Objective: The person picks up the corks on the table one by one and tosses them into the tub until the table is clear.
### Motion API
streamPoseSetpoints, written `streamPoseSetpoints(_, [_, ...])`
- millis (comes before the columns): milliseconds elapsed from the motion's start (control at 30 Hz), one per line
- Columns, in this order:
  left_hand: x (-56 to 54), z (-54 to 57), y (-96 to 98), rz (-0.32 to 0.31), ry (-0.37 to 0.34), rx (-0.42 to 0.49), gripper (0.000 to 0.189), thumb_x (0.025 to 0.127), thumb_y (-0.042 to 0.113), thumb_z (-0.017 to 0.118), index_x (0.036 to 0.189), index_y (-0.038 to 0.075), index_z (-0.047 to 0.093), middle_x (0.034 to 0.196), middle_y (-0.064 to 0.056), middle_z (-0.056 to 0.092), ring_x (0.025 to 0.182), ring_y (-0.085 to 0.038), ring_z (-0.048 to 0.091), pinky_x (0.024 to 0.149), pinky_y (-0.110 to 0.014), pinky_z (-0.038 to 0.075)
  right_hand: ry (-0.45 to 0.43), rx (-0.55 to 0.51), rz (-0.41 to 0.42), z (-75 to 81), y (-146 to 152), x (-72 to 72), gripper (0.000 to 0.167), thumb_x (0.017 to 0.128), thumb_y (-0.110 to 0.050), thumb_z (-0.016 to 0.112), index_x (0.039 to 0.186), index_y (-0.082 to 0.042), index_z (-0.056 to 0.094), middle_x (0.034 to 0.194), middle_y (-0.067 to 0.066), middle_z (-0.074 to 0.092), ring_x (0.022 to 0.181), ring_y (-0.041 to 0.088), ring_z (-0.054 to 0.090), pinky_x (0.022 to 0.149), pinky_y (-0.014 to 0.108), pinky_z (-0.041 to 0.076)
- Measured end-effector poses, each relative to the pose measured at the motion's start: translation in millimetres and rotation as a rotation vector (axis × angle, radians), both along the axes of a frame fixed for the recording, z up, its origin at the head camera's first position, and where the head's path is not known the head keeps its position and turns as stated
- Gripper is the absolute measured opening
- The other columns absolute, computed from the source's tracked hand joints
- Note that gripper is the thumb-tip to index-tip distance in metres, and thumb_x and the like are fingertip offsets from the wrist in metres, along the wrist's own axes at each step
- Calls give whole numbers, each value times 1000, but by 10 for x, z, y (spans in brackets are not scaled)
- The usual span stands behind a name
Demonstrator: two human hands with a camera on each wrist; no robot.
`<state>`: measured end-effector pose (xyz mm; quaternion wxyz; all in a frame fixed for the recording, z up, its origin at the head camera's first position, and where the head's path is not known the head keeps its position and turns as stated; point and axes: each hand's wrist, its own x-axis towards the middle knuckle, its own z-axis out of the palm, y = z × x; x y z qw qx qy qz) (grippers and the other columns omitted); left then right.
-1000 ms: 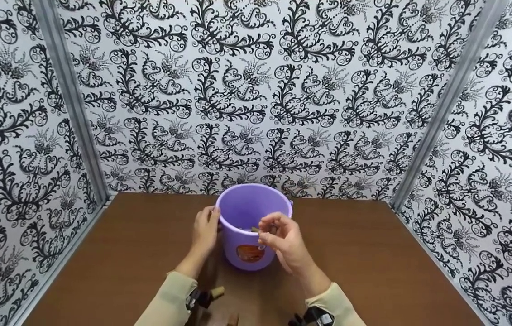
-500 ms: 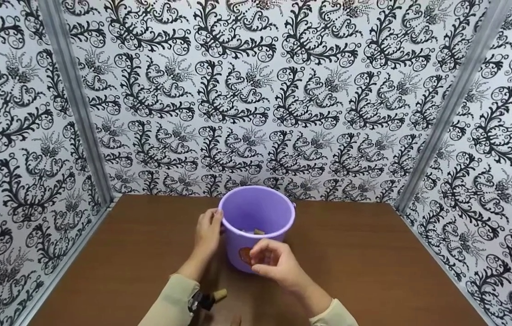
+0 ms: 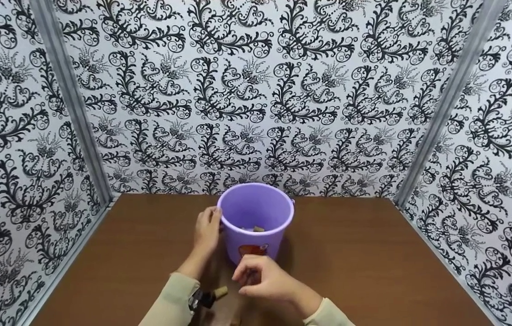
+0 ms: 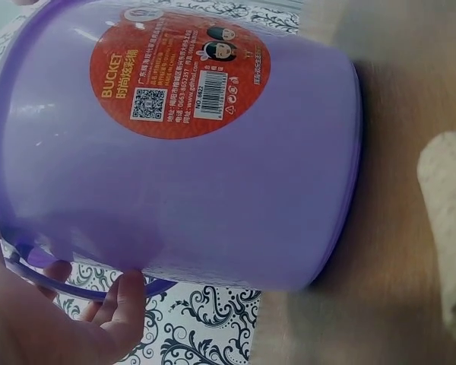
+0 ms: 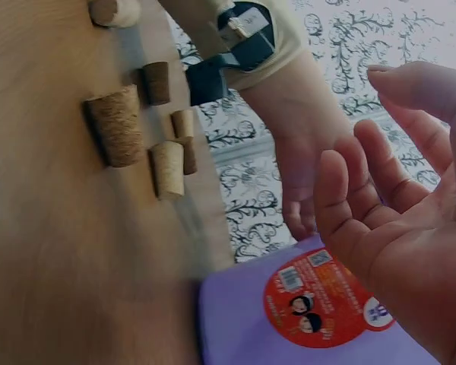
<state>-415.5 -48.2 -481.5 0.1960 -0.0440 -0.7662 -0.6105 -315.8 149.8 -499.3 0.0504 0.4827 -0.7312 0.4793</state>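
A purple bucket (image 3: 233,242) with a red-orange label stands upright on the table. My left hand (image 3: 207,231) grips its left side near the rim; in the left wrist view, the fingers (image 4: 128,308) lie by the bucket's handle (image 4: 83,292). In front of the bucket hovers my right hand (image 3: 267,280), fingers loosely bent and nothing between them. Inside the bucket a cork stopper (image 3: 259,229) shows just past the near rim. Another cork (image 3: 222,291) lies beside my left wrist. The right wrist view shows several loose corks, among them a large brown cork (image 5: 115,125) and a paler cork (image 5: 168,169).
The brown wooden table (image 3: 364,258) extends to both sides of the bucket. Patterned black-and-white walls (image 3: 246,90) with grey corner strips enclose its back and sides. In the left wrist view, a cork (image 4: 448,220) lies close to the camera.
My right hand has let go of a cork over the bucket's rim and moved back and down toward the near table. The cork now shows inside. My left hand stays at the bucket.
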Motion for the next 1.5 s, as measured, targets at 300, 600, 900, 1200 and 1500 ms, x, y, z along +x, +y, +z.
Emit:
streamPoseSetpoints(300, [14,-23,-2,41,21,-50,30,110,27,53,116,4,71,118,-20,65,109,-33,63,97,-48,53,24,160,-8,-61,-30,1,27,83,-19,80,107,-6,77,97,13,71,87,24,73,78,32,64])
streamPoseSetpoints(600, [23,-7,-28,8,16,-15,35,111,28,52,121,0,70,121,-22,63,103,-32,66,89,-44,61,87,297,-9,-111,-95,11,27,80,-16,83,106,-9,77,98,6,70,88,12,70,80,17,59])
streamPoseSetpoints(900, [-2,-29,-23,16,2,5,33,110,29,54,121,2,71,121,-22,64,105,-34,67,90,-45,62,59,363,23,-161,-143,50,28,80,-11,84,107,-10,77,99,9,70,88,4,66,79,15,58])
streamPoseSetpoints(1200, [-15,-45,-12,9,37,-6,31,110,26,53,116,1,70,112,-20,63,96,-29,66,82,-38,60,72,439,57,-217,-170,94,25,83,-10,83,107,-14,78,102,3,68,94,-2,67,82,10,56])
streamPoseSetpoints(1500, [-20,-42,-13,31,40,-41,31,110,26,53,116,1,70,113,-21,64,100,-30,65,89,-43,57,109,471,106,-222,-192,121,23,84,-13,82,106,-15,79,101,4,68,96,2,65,82,9,55])
